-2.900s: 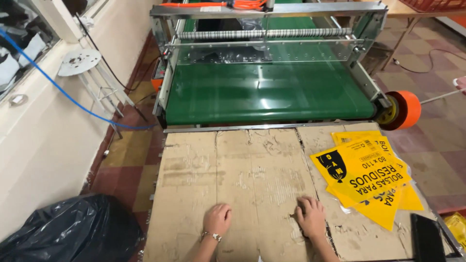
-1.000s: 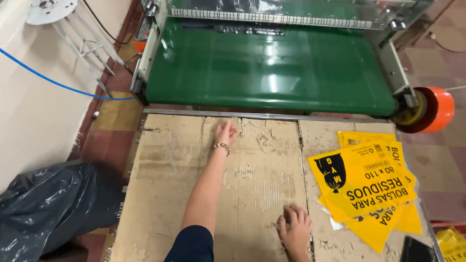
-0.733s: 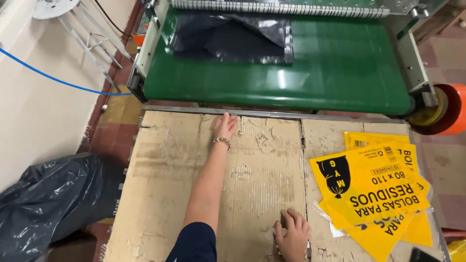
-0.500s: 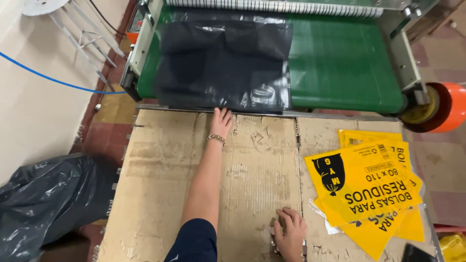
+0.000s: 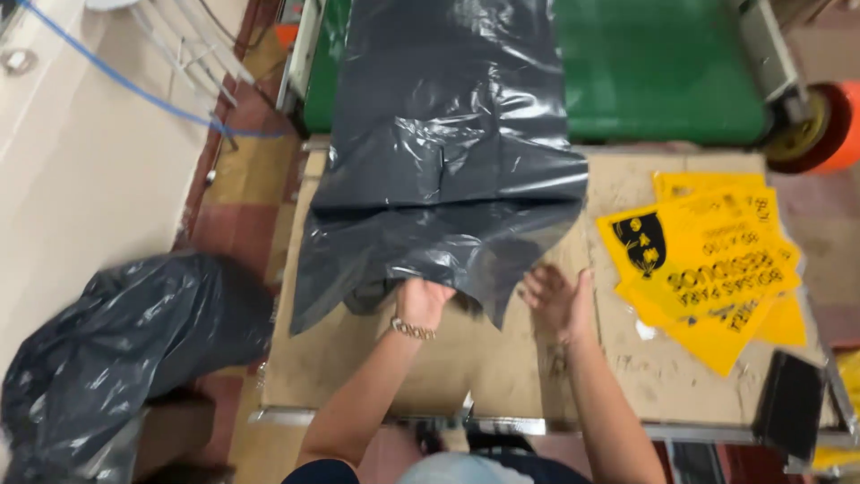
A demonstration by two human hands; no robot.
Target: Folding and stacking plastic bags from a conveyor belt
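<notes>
A large sheet of glossy black plastic film is seen spread from the green conveyor belt at the far edge of the counter down onto the cardboard-covered counter top. Its upper part lies on the belt; its lower part is draped over the far left portion of the counter, with a ragged, wrinkled lower edge reaching about the middle of the surface.

The left hand is closed on the lower edge of the film, the fingers tucked under the plastic, and a beaded bracelet is worn at the wrist. The right hand is held open with fingers spread wide, just beside the lower right corner of the film; whether it touches the plastic cannot be told, as the hand is blurred. Nothing is held in it.

Toward the right edge of the counter a fanned stack of yellow printed bags is laid, well apart from the film. A flat black object is placed at the near right corner. An orange roll is mounted at the right end of the conveyor. On the floor off the left edge of the counter a heap of black plastic is piled, and a blue hose is run across the pale wall.
</notes>
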